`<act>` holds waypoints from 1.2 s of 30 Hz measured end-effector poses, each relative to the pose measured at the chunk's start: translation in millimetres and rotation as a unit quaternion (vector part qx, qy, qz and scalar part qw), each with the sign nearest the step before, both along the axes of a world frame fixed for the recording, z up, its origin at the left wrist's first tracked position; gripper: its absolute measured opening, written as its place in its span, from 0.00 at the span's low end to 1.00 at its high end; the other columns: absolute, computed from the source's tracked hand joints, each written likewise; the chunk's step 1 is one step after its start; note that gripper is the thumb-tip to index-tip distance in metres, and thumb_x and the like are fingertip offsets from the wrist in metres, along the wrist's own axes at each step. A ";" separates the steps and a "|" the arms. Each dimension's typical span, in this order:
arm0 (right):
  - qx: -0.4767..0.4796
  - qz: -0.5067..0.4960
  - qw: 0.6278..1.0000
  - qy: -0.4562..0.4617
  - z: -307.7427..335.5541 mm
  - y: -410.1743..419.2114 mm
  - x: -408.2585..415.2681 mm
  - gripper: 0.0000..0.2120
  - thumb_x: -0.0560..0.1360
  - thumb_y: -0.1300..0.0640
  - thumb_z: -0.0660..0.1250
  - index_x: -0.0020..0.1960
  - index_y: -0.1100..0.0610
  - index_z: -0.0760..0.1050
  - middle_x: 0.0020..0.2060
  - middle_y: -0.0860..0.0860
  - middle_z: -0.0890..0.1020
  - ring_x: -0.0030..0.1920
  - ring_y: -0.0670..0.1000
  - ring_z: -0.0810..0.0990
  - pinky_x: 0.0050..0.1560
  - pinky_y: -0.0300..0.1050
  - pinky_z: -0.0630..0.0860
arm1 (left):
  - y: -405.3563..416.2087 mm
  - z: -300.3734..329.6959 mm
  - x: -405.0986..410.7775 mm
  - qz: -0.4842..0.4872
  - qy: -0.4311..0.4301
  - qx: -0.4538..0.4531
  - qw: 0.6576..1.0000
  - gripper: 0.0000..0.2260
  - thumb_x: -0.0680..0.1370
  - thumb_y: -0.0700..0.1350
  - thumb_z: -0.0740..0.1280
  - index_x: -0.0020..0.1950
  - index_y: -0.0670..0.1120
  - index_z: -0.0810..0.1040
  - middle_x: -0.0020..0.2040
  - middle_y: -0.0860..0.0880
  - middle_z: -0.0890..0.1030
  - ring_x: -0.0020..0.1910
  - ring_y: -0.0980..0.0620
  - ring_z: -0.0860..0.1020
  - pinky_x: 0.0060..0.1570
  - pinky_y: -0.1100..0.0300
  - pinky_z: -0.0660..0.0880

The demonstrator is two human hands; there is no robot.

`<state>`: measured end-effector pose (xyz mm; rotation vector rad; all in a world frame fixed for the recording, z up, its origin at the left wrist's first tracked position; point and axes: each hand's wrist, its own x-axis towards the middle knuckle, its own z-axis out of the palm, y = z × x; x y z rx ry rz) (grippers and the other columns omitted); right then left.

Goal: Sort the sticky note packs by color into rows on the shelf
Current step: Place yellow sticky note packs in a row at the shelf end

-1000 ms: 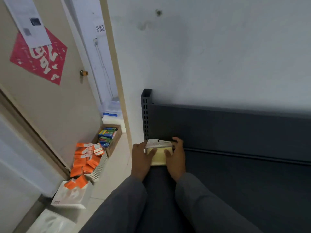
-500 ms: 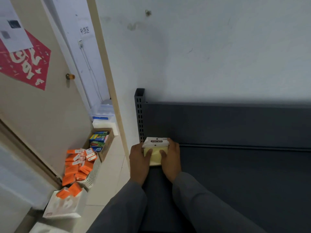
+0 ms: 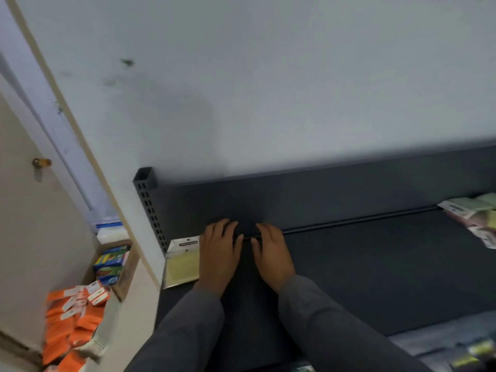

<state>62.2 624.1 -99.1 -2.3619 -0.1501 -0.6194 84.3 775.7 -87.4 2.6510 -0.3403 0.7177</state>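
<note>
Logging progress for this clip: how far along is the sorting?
Barely started. Done: one yellow pack lies flat in the shelf's far left corner. In hand: nothing; the left hand is beside that pack, possibly touching its edge, the right hand is empty. Left: a mixed pile of packs at the right end and the orange packs on the floor.
</note>
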 end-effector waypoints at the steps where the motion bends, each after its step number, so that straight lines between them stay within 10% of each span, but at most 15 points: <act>1: -0.010 -0.020 1.000 -0.014 3.7 -28.8 -4.6 0.19 0.80 0.58 0.65 0.69 0.63 0.72 0.65 0.58 0.76 0.66 0.56 0.73 0.71 0.48 0.69 | -26.1 1.0 0.6 -0.008 -0.003 0.009 1.000 0.20 0.80 0.55 0.59 0.65 0.47 0.80 0.65 0.46 0.79 0.63 0.43 0.75 0.57 0.47 0.74; 18: -0.062 -0.282 0.954 0.080 42.9 -548.2 -143.7 0.18 0.74 0.61 0.63 0.64 0.59 0.75 0.59 0.58 0.76 0.60 0.62 0.72 0.63 0.56 0.70 | -560.7 8.6 -84.9 -0.226 0.025 0.003 0.974 0.14 0.80 0.54 0.64 0.63 0.51 0.79 0.59 0.50 0.78 0.59 0.47 0.76 0.57 0.48 0.70; 36: -0.113 -0.292 0.883 0.351 39.6 -733.6 -70.3 0.23 0.77 0.39 0.65 0.57 0.59 0.77 0.57 0.58 0.80 0.62 0.62 0.73 0.62 0.57 0.69 | -757.8 -7.6 -7.8 -0.224 0.261 0.001 0.939 0.23 0.76 0.64 0.66 0.64 0.51 0.72 0.58 0.43 0.78 0.60 0.39 0.74 0.55 0.46 0.76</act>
